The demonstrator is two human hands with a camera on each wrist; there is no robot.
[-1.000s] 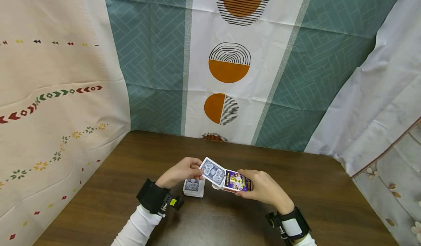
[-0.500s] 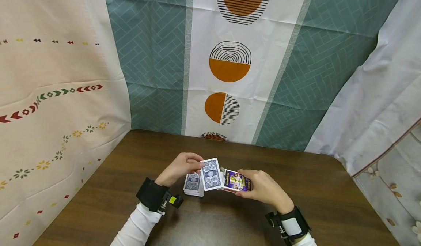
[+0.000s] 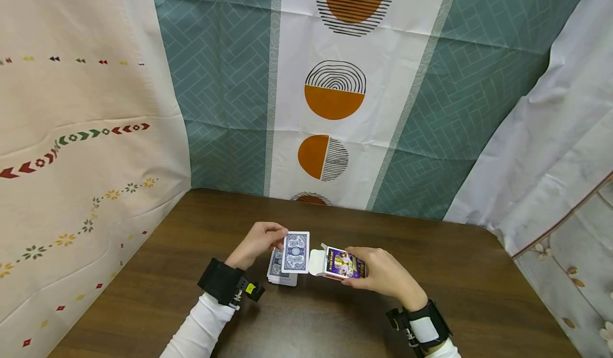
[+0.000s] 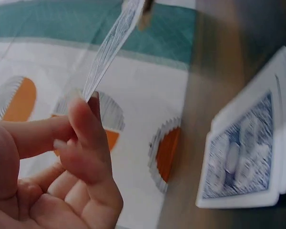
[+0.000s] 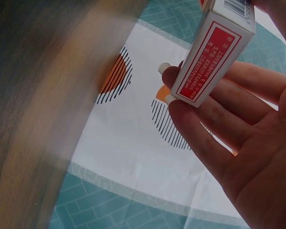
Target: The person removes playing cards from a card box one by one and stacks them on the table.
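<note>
My left hand [image 3: 256, 245] pinches a blue-backed playing card [image 3: 296, 252] by its upper left corner. In the left wrist view that card [image 4: 113, 47] appears nearly edge-on between thumb and finger. Partly covered by it in the head view, a stack of playing cards [image 3: 275, 274] lies back up on the table, its edges uneven. My right hand [image 3: 383, 273] grips a purple card box [image 3: 342, 264] by its sides, the white end flap [image 3: 316, 262] folded out toward the card. From the right wrist, the box [image 5: 210, 64] shows a red printed panel. The box's inside is hidden.
Under both hands is a dark brown wooden table [image 3: 230, 214]. A teal and white curtain [image 3: 230, 150] hangs along its back edge. Pale cloths hang at the left [image 3: 96, 150] and right [image 3: 536, 150].
The pinched card has come away from the box mouth, moving left and turning from slanted to upright above the stack. My left hand has shifted slightly left; the right hand and box stay put.
</note>
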